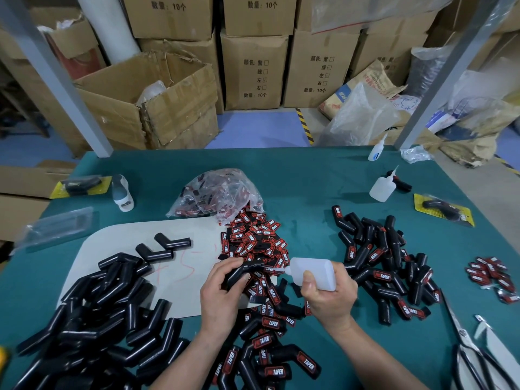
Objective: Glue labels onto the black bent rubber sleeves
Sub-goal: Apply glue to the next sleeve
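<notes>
L hand [222,288] grips bent sleeve [239,273]; R hand [327,296] squeezes glue bottle [313,273], nozzle at sleeve, above label pile [253,240].

I hold one black bent sleeve [239,273] over the heaped red-and-black labels [253,240], the white glue bottle [315,273] lying sideways, nozzle toward it.

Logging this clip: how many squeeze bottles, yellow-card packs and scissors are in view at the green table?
Squeeze bottles: 3 (one held in the right hand)
Yellow-card packs: 2
Scissors: 1
Total: 6
</notes>
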A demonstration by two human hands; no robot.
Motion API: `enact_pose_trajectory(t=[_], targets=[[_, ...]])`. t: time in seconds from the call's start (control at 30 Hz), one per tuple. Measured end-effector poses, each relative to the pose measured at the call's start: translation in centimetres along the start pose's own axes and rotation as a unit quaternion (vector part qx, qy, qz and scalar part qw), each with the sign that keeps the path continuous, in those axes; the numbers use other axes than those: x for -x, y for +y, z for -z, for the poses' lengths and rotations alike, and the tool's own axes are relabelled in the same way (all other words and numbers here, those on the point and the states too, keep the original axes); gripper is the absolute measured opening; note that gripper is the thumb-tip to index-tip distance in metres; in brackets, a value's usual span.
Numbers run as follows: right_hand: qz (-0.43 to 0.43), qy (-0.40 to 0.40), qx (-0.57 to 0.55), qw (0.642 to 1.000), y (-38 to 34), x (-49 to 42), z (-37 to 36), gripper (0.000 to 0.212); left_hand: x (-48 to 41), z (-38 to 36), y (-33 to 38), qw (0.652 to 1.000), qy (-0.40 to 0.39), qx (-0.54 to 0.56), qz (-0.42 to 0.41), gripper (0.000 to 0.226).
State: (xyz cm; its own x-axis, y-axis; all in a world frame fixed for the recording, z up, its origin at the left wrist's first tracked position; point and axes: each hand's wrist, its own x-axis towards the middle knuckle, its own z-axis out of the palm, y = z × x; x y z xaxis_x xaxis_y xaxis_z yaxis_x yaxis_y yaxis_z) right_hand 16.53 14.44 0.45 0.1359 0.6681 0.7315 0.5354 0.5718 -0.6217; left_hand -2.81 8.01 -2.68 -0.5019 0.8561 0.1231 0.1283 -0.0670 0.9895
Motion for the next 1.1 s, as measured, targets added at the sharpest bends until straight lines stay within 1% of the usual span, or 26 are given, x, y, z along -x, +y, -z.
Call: enact_pose_trajectory(t=[0.17,0.33,0.6,0.93,1.1], targets=[[0.000,0.004,0.001,1.000,-0.02,-0.07,0.01,0.070,-0.01,0.02,0.09,1.000,0.004,0.002,0.002,0.050],[-0.004,0.002,0.001,1.000,0.19,-0.24,0.02,0.070,0.01,0.03,0.23,1.000,0.009,-0.001,0.004,0.053],[0.009,0.000,0.005,1.000,0.04,-0.26,0.09,0.069,0.09,-0.05,0.52,1.000,0.011,0.007,0.012,0.042],[0.011,-0.001,0.012,1.000,0.25,-0.37,-0.03,0.069,0.14,-0.03,0.75,1.000,0.017,0.010,0.016,0.039],[0.011,0.008,0.018,1.000,0.25,-0.50,-0.08,0.067,0.10,-0.07,0.71,1.000,0.018,0.020,0.016,0.042]])
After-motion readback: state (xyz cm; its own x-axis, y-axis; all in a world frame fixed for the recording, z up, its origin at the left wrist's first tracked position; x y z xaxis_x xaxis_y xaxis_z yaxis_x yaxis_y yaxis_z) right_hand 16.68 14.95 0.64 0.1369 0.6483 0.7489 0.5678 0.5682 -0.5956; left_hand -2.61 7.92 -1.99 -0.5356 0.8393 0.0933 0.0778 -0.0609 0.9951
